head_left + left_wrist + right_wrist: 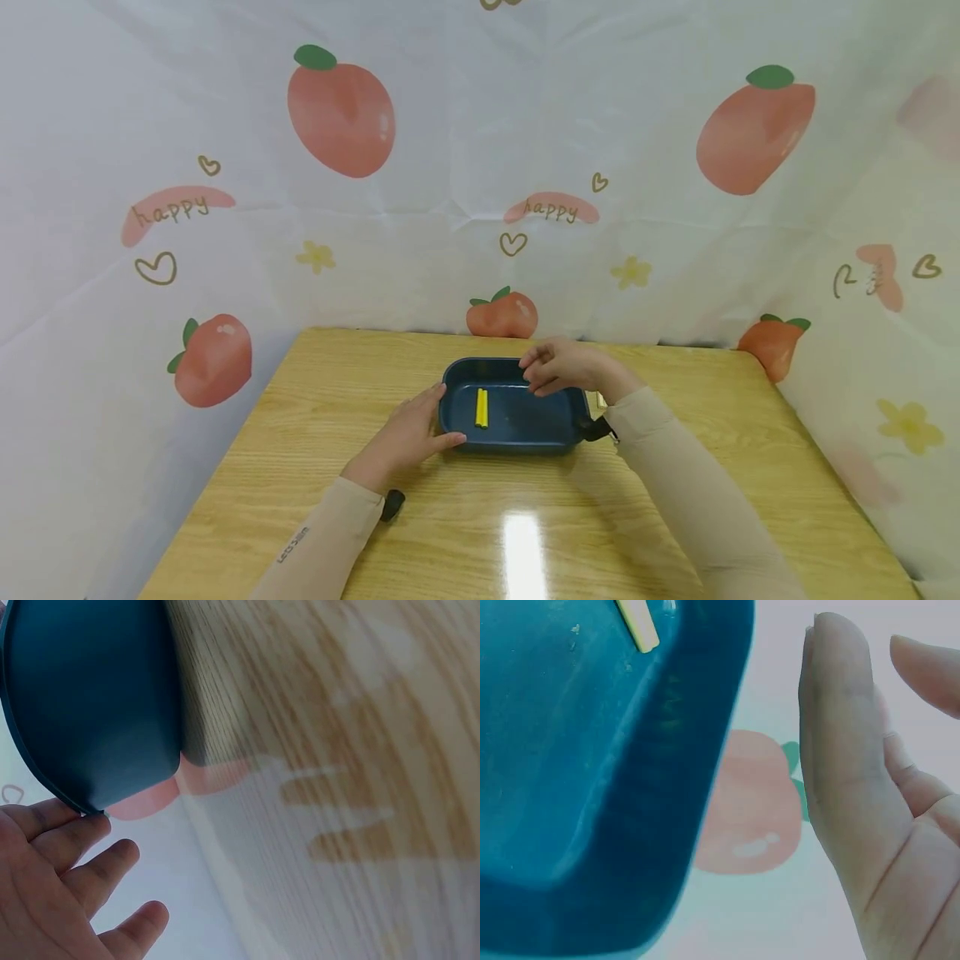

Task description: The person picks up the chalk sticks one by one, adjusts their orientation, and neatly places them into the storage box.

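Observation:
A dark blue rectangular tray (536, 417) with raised walls and rounded corners sits on the wooden table. Thin yellow sticks (482, 408) lie side by side on the left part of its floor; one yellow stick (639, 626) shows its end in the right wrist view. My left hand (405, 433) rests at the tray's left end, thumb by the near left corner. In the left wrist view its extended fingertips (90, 825) touch the rim. Over the far right part of the tray hovers my right hand (566, 367), fingers loosely bent with nothing between them.
The wooden table (360, 367) reaches back to a white cloth (450, 150) printed with peaches, hearts and the word "happy", which also hangs along both sides. A small light object (601, 399) sits just right of the tray, partly hidden by my right wrist.

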A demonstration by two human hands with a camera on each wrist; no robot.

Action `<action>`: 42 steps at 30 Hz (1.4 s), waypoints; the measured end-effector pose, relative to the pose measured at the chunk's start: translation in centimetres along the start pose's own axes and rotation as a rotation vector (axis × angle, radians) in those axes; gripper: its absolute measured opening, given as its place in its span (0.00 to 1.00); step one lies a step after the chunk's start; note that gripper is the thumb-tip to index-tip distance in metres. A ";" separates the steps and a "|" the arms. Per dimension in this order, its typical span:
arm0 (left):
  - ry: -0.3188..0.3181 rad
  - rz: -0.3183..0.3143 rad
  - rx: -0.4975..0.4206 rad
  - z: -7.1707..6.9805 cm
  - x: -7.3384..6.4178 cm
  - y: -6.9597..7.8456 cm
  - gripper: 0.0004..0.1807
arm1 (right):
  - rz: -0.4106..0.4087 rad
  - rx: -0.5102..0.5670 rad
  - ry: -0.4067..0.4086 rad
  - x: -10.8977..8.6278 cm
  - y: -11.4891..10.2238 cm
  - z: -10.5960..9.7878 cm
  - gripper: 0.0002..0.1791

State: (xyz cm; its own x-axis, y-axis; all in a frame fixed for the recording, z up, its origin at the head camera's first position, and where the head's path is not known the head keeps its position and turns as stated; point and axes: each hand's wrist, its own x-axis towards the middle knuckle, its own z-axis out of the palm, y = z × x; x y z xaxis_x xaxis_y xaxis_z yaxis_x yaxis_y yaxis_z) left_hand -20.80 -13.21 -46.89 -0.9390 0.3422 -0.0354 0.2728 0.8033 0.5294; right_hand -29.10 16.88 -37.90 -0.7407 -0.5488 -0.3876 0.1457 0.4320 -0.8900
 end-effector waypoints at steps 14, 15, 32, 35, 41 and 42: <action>0.004 -0.006 -0.007 0.2 0.0 -0.2 0.55 | -0.066 -0.020 0.086 -3.5 1.8 -2.1 0.22; 0.007 -0.004 -0.009 0.2 0.0 -0.2 0.54 | -0.066 -0.019 0.098 -3.7 2.0 -2.2 0.22; -0.013 -0.025 -0.013 0.1 0.1 -0.1 0.55 | -0.052 -0.067 0.320 -5.7 8.6 -5.8 0.20; -0.007 -0.026 -0.013 0.1 0.1 -0.1 0.55 | -0.049 -0.074 0.356 -5.7 9.9 -6.4 0.20; -0.007 -0.027 -0.012 0.2 0.1 -0.1 0.55 | -0.017 -0.060 0.460 -5.2 11.7 -7.2 0.21; -0.007 -0.027 -0.012 0.1 0.0 -0.1 0.55 | -0.008 -0.049 0.481 -5.0 11.9 -7.3 0.20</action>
State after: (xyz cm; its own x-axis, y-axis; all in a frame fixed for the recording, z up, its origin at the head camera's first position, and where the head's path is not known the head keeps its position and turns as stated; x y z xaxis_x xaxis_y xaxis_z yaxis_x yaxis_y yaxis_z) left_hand -20.82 -13.20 -47.04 -0.9443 0.3242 -0.0559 0.2451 0.8065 0.5380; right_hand -28.43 30.01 -44.82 -0.9628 -0.1635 -0.2154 0.1161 0.4691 -0.8755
